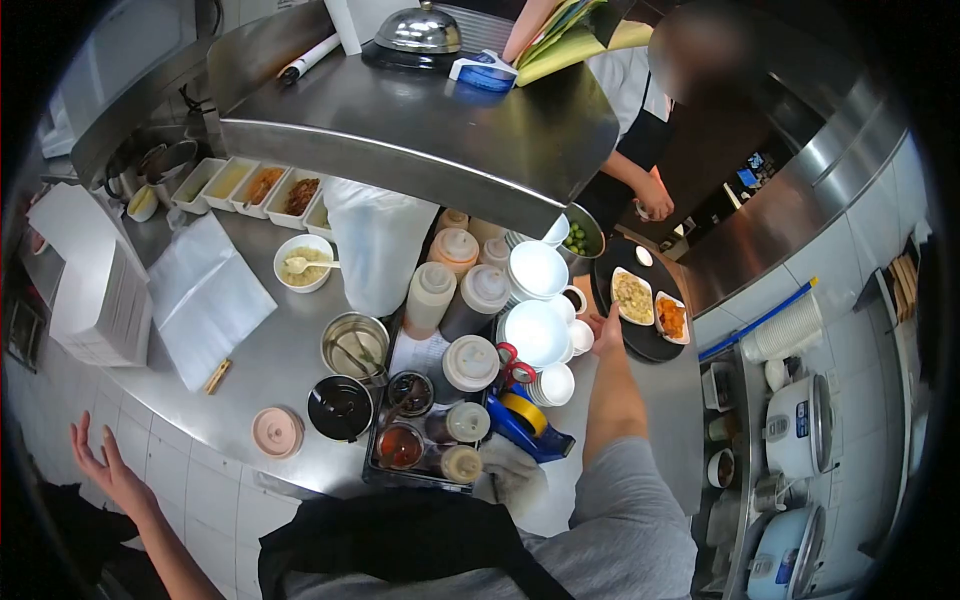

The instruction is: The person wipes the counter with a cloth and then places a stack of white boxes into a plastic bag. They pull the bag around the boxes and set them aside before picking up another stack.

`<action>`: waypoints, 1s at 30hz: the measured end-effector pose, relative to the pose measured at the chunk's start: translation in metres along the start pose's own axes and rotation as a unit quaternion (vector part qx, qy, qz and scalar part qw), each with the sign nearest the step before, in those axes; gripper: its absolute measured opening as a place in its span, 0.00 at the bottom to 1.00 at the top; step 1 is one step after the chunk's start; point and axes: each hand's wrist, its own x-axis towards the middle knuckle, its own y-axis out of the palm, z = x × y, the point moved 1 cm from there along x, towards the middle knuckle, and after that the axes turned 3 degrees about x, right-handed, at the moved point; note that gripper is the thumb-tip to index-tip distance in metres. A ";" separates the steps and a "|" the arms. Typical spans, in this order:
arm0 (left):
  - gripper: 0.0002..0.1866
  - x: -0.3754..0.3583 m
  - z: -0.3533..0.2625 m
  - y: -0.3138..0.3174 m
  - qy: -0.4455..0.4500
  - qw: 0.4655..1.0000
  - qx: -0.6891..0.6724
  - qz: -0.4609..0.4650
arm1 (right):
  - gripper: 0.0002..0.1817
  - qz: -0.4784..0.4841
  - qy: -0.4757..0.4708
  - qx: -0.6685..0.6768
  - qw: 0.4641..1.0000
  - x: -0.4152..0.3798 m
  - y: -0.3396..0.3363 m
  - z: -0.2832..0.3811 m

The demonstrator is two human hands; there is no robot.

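Tray (603,278) at three o'clock apparently keeps dishes (635,321) together; right hand (606,332) adjoins, grip unclear. Left hand (118,480), eight o'clock: grip apart, empty.

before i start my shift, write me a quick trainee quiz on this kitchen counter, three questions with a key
1. Which hand is at the black tray?
2. True or false: the left hand is holding a bottle.
3. Fill in the blank: the pale spoon rests in a white ____.

Key:
1. The right hand.
2. False; the left hand is open, with nothing in it.
3. Bowl.
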 end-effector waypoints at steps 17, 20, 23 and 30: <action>0.31 -0.017 0.086 0.002 -0.263 0.926 -0.261 -0.067 | 0.52 -0.075 -0.092 -0.098 0.988 -0.058 -0.120 0.021; 0.33 -0.031 0.100 0.010 -0.396 0.851 -0.335 -0.088 | 0.51 -0.146 -0.051 -0.014 0.988 -0.090 -0.205 0.001; 0.35 -0.038 0.119 0.011 -0.425 0.829 -0.349 -0.102 | 0.48 -0.186 -0.047 0.011 0.981 -0.138 -0.246 -0.011; 0.38 0.044 0.122 0.041 0.037 0.997 -0.058 0.037 | 0.28 -0.189 -0.155 0.004 0.970 -0.196 -0.304 -0.001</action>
